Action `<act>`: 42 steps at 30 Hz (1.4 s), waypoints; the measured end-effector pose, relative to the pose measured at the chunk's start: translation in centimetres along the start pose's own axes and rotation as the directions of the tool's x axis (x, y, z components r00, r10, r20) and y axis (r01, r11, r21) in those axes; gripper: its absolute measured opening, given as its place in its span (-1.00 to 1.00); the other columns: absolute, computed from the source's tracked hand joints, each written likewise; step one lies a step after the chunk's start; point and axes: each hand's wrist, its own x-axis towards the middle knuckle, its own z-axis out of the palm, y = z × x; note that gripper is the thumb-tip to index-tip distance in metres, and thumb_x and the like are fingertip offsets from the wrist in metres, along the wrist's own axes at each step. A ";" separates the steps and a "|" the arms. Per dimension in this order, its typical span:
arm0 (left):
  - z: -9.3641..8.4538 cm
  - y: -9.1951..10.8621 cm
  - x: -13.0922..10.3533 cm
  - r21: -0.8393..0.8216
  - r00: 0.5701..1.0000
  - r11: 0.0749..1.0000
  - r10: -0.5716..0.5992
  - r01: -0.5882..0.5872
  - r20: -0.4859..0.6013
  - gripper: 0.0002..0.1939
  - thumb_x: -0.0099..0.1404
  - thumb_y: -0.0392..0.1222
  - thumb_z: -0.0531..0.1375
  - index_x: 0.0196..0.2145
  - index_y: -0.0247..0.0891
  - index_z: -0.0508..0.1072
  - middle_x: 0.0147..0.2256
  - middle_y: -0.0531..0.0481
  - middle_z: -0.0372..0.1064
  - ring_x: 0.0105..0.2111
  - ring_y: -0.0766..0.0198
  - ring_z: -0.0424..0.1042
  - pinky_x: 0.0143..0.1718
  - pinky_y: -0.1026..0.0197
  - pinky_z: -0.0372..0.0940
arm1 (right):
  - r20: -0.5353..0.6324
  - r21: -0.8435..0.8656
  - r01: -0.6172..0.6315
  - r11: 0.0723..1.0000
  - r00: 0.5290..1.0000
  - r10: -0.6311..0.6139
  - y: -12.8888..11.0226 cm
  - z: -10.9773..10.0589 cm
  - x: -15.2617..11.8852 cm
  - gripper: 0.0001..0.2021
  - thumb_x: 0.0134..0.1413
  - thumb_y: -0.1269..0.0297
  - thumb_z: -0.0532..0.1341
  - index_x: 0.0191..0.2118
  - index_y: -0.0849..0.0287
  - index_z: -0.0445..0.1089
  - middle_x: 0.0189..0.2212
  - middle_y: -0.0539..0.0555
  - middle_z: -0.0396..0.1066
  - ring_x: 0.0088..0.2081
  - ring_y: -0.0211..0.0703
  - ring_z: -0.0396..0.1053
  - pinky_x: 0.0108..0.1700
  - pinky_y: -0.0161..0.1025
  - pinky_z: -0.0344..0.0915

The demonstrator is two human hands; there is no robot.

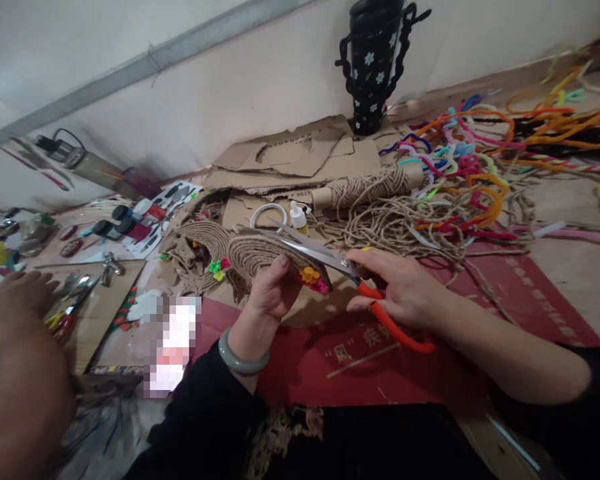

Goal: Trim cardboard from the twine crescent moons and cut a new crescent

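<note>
My left hand is closed on a coiled twine craft piece, thumb on top. Yellow, orange and pink flower bits are fixed at its right end. In my right hand is a pair of scissors with orange-red handles. Its blades reach left over the top edge of the coiled piece; whether they touch it I cannot tell. Another spiral twine section with green and yellow flower bits lies just left, perhaps joined to it. Behind stand a small white-capped glue bottle and a roll of tape.
Loose twine and a twine-wound tube lie behind my right hand. Colourful pipe cleaners spread at the right. A black flowered tumbler stands by the wall. Red board lies beneath my hands. Another person's arm is at the left.
</note>
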 end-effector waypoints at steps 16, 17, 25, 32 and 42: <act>-0.3 0.3 0.0 -0.001 0.998 1.000 -0.010 0.010 0.056 -0.66 -0.19 -0.04 0.54 -0.50 -0.17 0.54 -0.40 0.08 0.60 -0.31 0.22 0.56 0.01 0.14 0.44 | -0.075 -0.015 0.031 0.999 0.997 -0.032 0.3 0.5 -0.4 -0.36 0.21 -0.25 0.11 0.09 0.23 0.41 -0.28 0.19 0.56 -0.33 -0.07 0.50 -0.25 -0.19 0.45; -0.4 0.3 0.1 0.007 0.999 1.000 -0.011 0.011 0.051 -0.68 -0.16 -0.05 0.53 -0.47 -0.16 0.55 -0.39 0.07 0.60 -0.29 0.19 0.56 0.02 0.11 0.43 | -0.072 -0.002 0.004 1.000 0.997 -0.004 0.3 0.6 -0.4 -0.36 0.21 -0.26 0.10 0.10 0.21 0.41 -0.26 0.19 0.57 -0.31 -0.06 0.51 -0.22 -0.18 0.45; -0.1 0.5 -0.2 0.022 0.996 0.999 -0.034 0.032 0.087 -0.60 -0.21 0.00 0.55 -0.44 -0.18 0.56 -0.45 0.08 0.55 -0.36 0.24 0.52 -0.10 0.17 0.43 | -0.052 0.076 -0.193 0.978 0.979 0.197 0.3 -0.6 -0.3 -0.43 0.18 -0.23 0.15 0.07 0.13 0.42 -0.25 0.11 0.55 -0.34 -0.11 0.48 -0.23 -0.20 0.43; 0.2 0.4 -0.1 0.067 0.997 0.998 0.009 -0.014 0.072 -0.54 -0.32 -0.05 0.59 -0.45 -0.22 0.58 -0.46 0.09 0.56 -0.42 0.32 0.51 -0.19 0.27 0.43 | 0.074 0.048 -0.293 0.955 0.954 0.289 1.0 -3.2 0.1 -0.35 -0.05 -0.23 0.31 0.09 0.07 0.40 -0.14 0.12 0.52 -0.33 -0.04 0.47 -0.26 -0.09 0.47; -0.9 -0.5 0.5 0.342 0.993 0.939 -0.007 -0.033 0.115 -0.59 -0.22 0.01 0.56 -0.44 -0.25 0.63 -0.39 -0.05 0.62 -0.37 0.21 0.58 -0.17 0.19 0.48 | 0.238 0.017 -0.224 0.974 0.947 0.213 2.4 -5.3 -0.5 -0.32 -0.08 -0.25 0.36 0.13 0.01 0.47 -0.07 0.15 0.58 -0.12 0.18 0.56 -0.10 0.01 0.53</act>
